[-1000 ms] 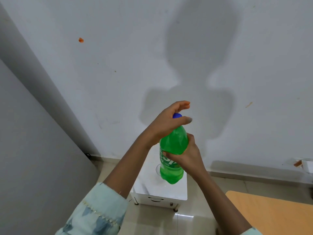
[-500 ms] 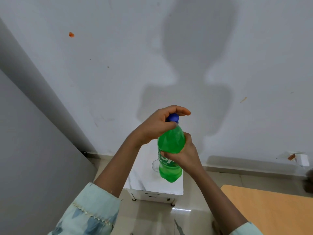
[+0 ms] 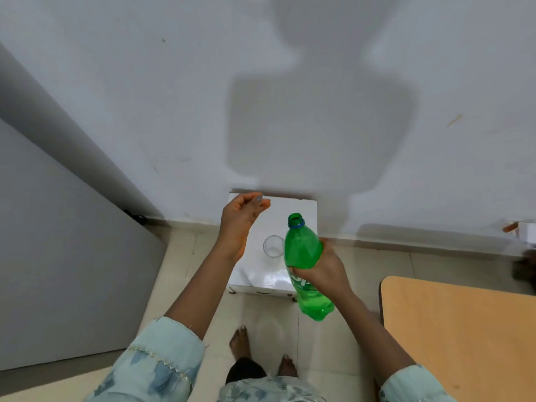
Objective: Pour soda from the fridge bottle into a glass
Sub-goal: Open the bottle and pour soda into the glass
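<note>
My right hand (image 3: 324, 266) grips a green plastic soda bottle (image 3: 303, 248) around its middle. The bottle leans with its neck up and to the left. Its mouth is uncapped and only the blue ring is left on the neck. A clear empty glass (image 3: 272, 246) stands on a small white table (image 3: 261, 277), just left of the bottle's shoulder and partly behind it. My left hand (image 3: 242, 219) hovers above the table's far left part with its fingers curled shut. The blue cap is off the bottle and I cannot see it inside the fingers.
The white table stands against a pale wall. A grey fridge side (image 3: 58, 256) fills the left. A wooden tabletop (image 3: 464, 338) juts in at the lower right. My bare feet (image 3: 240, 340) are on the tiled floor below the table.
My left hand has come off the bottle's top and moved left, and the blue cap is gone from the neck. The bottle has dropped lower and tilted. The view has tipped downward.
</note>
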